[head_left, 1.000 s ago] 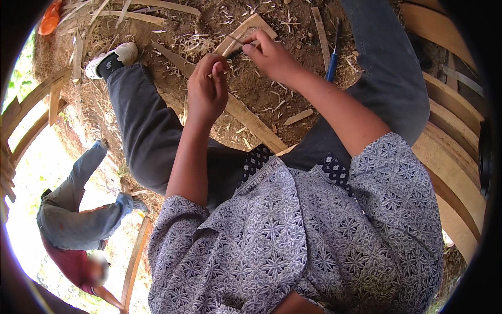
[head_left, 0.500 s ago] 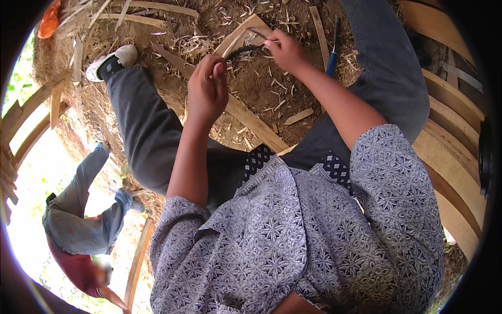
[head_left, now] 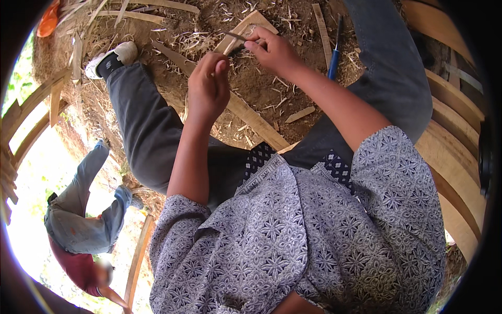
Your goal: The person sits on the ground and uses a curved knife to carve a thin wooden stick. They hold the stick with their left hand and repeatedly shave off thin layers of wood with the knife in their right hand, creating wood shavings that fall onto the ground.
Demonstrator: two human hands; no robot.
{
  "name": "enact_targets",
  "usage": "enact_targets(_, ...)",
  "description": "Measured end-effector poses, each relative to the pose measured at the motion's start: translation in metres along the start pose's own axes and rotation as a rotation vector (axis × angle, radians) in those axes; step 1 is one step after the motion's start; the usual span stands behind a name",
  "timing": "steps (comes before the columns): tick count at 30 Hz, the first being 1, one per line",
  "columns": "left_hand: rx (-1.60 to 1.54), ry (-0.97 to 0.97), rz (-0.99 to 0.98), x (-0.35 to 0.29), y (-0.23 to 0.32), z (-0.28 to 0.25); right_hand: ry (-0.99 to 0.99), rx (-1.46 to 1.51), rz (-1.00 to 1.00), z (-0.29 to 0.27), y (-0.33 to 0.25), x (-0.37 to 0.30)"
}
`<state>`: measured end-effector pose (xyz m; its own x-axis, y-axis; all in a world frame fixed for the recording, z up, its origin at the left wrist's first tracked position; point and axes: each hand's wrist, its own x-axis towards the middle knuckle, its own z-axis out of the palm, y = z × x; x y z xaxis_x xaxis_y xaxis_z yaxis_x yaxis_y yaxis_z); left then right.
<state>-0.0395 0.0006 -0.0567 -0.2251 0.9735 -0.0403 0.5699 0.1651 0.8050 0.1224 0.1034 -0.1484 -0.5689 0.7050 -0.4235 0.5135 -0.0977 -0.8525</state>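
My left hand (head_left: 208, 83) is closed at the near end of a pale wooden piece (head_left: 241, 26), which reaches forward and has an angled far corner. Just to the right, my right hand (head_left: 274, 49) grips a thin, dark, blade-like tool (head_left: 234, 36). Its tip points left across the wood. The fingers hide the tool's rear part and the end of the wood in my left hand. Pale shavings (head_left: 196, 39) lie on the soil around both hands.
A blue-handled tool (head_left: 333, 64) with a thin shaft lies by my right leg. A long plank (head_left: 256, 123) runs between my legs. Curved timbers (head_left: 452, 157) stand at the right. Another person (head_left: 78, 225) bends over at the left. An orange object (head_left: 48, 20) lies far left.
My right hand has moved left, carrying the dark tool across the wood toward my left hand. The left hand has barely shifted.
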Motion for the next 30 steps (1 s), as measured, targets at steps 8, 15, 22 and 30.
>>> enact_targets(8,-0.012,0.066,-0.009,0.000,-0.004,0.003,0.192,-0.029,-0.040,-0.008,0.048,0.011)
enact_targets(15,0.009,0.053,-0.001,0.001,-0.005,0.001,-0.053,0.029,-0.041,-0.004,-0.019,-0.003)
enact_targets(22,0.032,0.031,-0.024,0.004,0.002,0.003,0.128,-0.086,-0.054,-0.002,0.047,0.017)
enact_targets(30,-0.037,0.084,-0.063,0.002,-0.005,0.000,0.087,-0.019,-0.079,-0.008,0.017,0.016)
